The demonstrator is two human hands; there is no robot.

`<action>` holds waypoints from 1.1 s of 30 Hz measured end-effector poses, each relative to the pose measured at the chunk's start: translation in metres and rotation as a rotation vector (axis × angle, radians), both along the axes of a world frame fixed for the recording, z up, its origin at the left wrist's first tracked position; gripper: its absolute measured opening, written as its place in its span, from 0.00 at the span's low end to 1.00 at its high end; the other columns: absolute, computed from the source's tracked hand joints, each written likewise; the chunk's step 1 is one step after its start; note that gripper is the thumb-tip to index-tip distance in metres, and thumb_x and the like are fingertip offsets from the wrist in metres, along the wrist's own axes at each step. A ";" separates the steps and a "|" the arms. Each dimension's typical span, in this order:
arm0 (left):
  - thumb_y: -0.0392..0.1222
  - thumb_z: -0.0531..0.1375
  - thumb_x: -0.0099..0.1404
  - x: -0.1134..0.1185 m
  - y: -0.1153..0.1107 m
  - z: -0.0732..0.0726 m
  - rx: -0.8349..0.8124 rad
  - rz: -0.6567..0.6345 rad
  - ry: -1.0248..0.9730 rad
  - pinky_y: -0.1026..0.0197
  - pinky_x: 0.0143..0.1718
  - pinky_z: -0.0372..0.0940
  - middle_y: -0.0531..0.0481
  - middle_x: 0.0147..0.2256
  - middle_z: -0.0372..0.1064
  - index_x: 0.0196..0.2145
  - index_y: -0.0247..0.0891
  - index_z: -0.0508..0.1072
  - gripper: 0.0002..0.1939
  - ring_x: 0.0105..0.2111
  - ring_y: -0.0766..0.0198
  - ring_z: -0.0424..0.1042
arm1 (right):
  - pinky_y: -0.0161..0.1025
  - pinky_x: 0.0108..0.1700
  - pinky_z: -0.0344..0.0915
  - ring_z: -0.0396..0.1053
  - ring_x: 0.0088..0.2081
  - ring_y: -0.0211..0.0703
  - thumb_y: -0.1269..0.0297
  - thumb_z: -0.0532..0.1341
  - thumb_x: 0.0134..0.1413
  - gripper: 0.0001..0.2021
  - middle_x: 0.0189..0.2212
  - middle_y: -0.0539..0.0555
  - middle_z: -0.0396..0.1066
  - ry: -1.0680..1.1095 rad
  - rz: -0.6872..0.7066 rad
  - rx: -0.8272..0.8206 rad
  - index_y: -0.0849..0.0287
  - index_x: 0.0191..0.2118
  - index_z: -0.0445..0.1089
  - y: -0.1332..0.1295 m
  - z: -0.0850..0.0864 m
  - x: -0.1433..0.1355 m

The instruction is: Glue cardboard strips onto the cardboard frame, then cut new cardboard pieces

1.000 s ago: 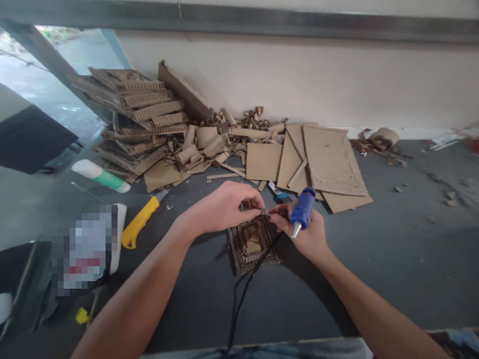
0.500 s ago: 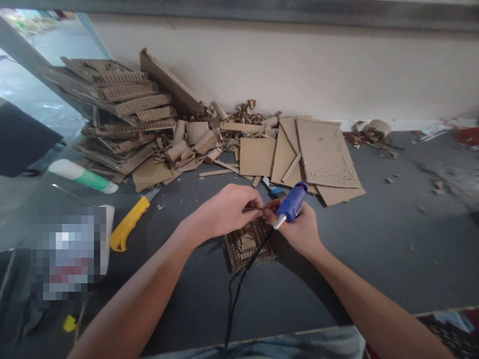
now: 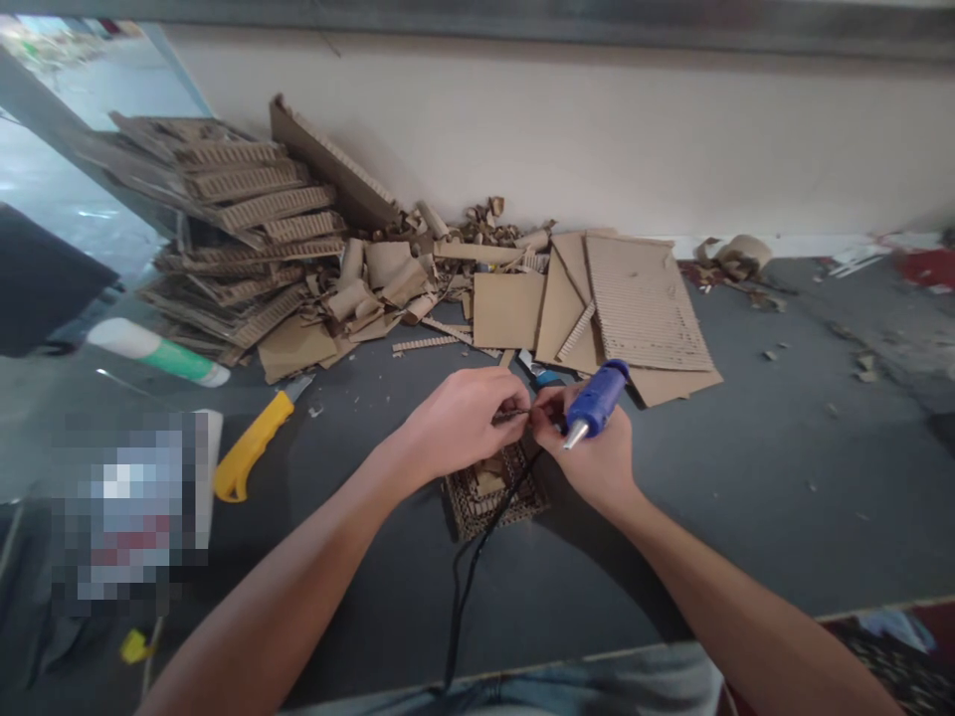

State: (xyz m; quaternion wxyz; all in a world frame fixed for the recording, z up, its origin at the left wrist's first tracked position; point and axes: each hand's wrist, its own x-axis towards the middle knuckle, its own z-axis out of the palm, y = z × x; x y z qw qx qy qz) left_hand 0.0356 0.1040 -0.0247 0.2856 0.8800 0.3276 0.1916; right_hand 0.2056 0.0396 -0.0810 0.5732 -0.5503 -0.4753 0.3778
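Observation:
My left hand (image 3: pixel 474 418) is closed, its fingertips pinching a small thin dark strip (image 3: pixel 513 413) above a cardboard piece. My right hand (image 3: pixel 597 447) is closed around a blue glue gun (image 3: pixel 598 400), whose metal nozzle points down and to the left; its thumb and forefinger meet at the right end of the strip. Below both hands a small layered cardboard piece (image 3: pixel 496 497) rests on the dark table (image 3: pixel 358 617). The black cord (image 3: pixel 477 557) of the glue gun runs over this piece toward the table's front edge. My fingers hide its far side.
A yellow-handled knife (image 3: pixel 254 445) and a green and white tube (image 3: pixel 159 352) lie at left, before stacked cardboard frames (image 3: pixel 261 209). Cardboard scraps (image 3: pixel 388 278) and flat sheets (image 3: pixel 646 303) lie along the wall. A blue-handled tool (image 3: pixel 544 375) lies just beyond my hands.
The glue gun has tilted slightly and shifted a little to the right in my right hand. The whole view has drifted slightly, and both hands stay together over the cardboard piece.

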 end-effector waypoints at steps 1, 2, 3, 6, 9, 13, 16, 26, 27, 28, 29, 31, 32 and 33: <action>0.32 0.61 0.61 0.000 0.000 -0.002 0.018 -0.004 -0.007 0.66 0.31 0.60 0.52 0.31 0.71 0.33 0.36 0.74 0.03 0.28 0.68 0.69 | 0.41 0.37 0.71 0.73 0.32 0.42 0.67 0.71 0.39 0.15 0.31 0.50 0.75 0.005 -0.015 -0.018 0.54 0.31 0.64 0.000 0.001 0.000; 0.31 0.61 0.61 0.001 0.000 -0.004 0.040 -0.008 -0.017 0.66 0.31 0.61 0.52 0.31 0.71 0.33 0.35 0.74 0.03 0.29 0.68 0.69 | 0.41 0.37 0.70 0.73 0.33 0.43 0.67 0.71 0.39 0.15 0.32 0.51 0.75 0.007 -0.029 -0.038 0.54 0.31 0.63 0.000 0.002 0.000; 0.31 0.61 0.61 0.001 -0.001 -0.005 0.066 -0.013 -0.027 0.66 0.31 0.61 0.51 0.32 0.71 0.34 0.35 0.74 0.04 0.29 0.67 0.69 | 0.41 0.37 0.70 0.73 0.33 0.43 0.67 0.71 0.39 0.16 0.32 0.51 0.75 0.010 -0.044 -0.055 0.54 0.30 0.62 0.000 0.002 0.000; 0.30 0.60 0.62 0.001 -0.002 -0.010 0.165 -0.035 -0.034 0.65 0.33 0.62 0.50 0.34 0.72 0.36 0.35 0.73 0.04 0.31 0.66 0.71 | 0.40 0.35 0.68 0.71 0.32 0.42 0.67 0.69 0.41 0.15 0.31 0.50 0.74 0.027 -0.072 -0.103 0.54 0.29 0.59 0.001 0.005 0.000; 0.32 0.57 0.66 0.002 -0.005 -0.010 0.279 -0.059 0.005 0.64 0.33 0.63 0.49 0.35 0.72 0.37 0.34 0.73 0.04 0.32 0.65 0.71 | 0.37 0.30 0.64 0.66 0.26 0.36 0.68 0.68 0.43 0.16 0.28 0.48 0.72 0.139 -0.027 -0.128 0.54 0.27 0.57 0.004 0.009 -0.001; 0.36 0.53 0.72 0.004 -0.007 -0.008 0.404 -0.106 0.112 0.61 0.33 0.63 0.46 0.36 0.72 0.37 0.33 0.73 0.10 0.34 0.61 0.73 | 0.34 0.27 0.63 0.65 0.24 0.34 0.68 0.69 0.43 0.18 0.24 0.45 0.70 0.356 0.068 -0.143 0.54 0.26 0.55 0.008 0.012 0.000; 0.36 0.55 0.71 0.002 -0.002 -0.007 0.280 -0.050 0.091 0.62 0.34 0.64 0.47 0.37 0.72 0.38 0.34 0.73 0.08 0.35 0.62 0.73 | 0.36 0.30 0.67 0.68 0.26 0.36 0.66 0.72 0.42 0.19 0.27 0.48 0.73 0.325 0.090 -0.108 0.55 0.26 0.57 0.011 0.010 0.004; 0.38 0.59 0.69 -0.006 0.010 -0.003 -0.032 -0.013 0.024 0.64 0.37 0.62 0.52 0.34 0.72 0.36 0.37 0.74 0.04 0.35 0.65 0.71 | 0.43 0.34 0.72 0.74 0.29 0.44 0.61 0.73 0.42 0.13 0.31 0.54 0.78 -0.054 0.000 -0.074 0.57 0.30 0.69 0.003 0.002 0.007; 0.38 0.59 0.69 -0.006 0.010 -0.002 -0.046 -0.015 0.024 0.64 0.37 0.62 0.52 0.35 0.73 0.36 0.37 0.74 0.04 0.35 0.65 0.72 | 0.43 0.34 0.72 0.74 0.29 0.44 0.61 0.72 0.42 0.13 0.30 0.54 0.78 -0.082 -0.009 -0.074 0.57 0.30 0.70 0.003 0.002 0.007; 0.38 0.59 0.69 -0.006 0.010 -0.002 -0.058 -0.016 0.027 0.64 0.37 0.62 0.52 0.35 0.73 0.36 0.38 0.74 0.05 0.35 0.65 0.72 | 0.43 0.34 0.72 0.74 0.30 0.45 0.61 0.72 0.42 0.12 0.30 0.54 0.77 -0.101 -0.017 -0.074 0.57 0.30 0.70 0.003 0.001 0.007; 0.38 0.59 0.69 -0.006 0.010 -0.002 -0.069 -0.015 0.033 0.64 0.37 0.62 0.52 0.35 0.73 0.36 0.38 0.74 0.05 0.35 0.65 0.72 | 0.43 0.34 0.71 0.74 0.30 0.45 0.61 0.72 0.41 0.12 0.30 0.54 0.77 -0.113 -0.026 -0.075 0.57 0.30 0.70 0.002 0.001 0.007; 0.39 0.59 0.69 -0.005 0.009 -0.001 -0.085 -0.007 0.058 0.64 0.37 0.62 0.52 0.35 0.73 0.36 0.38 0.74 0.05 0.35 0.64 0.72 | 0.42 0.33 0.71 0.74 0.30 0.45 0.62 0.72 0.40 0.12 0.30 0.54 0.77 -0.125 -0.047 -0.083 0.57 0.30 0.70 0.003 0.000 0.007; 0.39 0.59 0.68 -0.004 0.008 0.000 -0.088 -0.006 0.084 0.64 0.36 0.62 0.52 0.34 0.73 0.36 0.38 0.74 0.05 0.35 0.64 0.72 | 0.42 0.33 0.70 0.73 0.30 0.45 0.62 0.72 0.39 0.12 0.29 0.54 0.77 -0.129 -0.052 -0.095 0.57 0.29 0.69 0.003 -0.001 0.007; 0.39 0.59 0.68 -0.004 0.007 0.001 -0.084 -0.008 0.117 0.63 0.35 0.61 0.51 0.34 0.72 0.35 0.38 0.73 0.04 0.35 0.64 0.72 | 0.41 0.32 0.70 0.73 0.30 0.45 0.63 0.72 0.39 0.12 0.29 0.54 0.77 -0.129 -0.048 -0.112 0.57 0.29 0.69 0.003 -0.001 0.007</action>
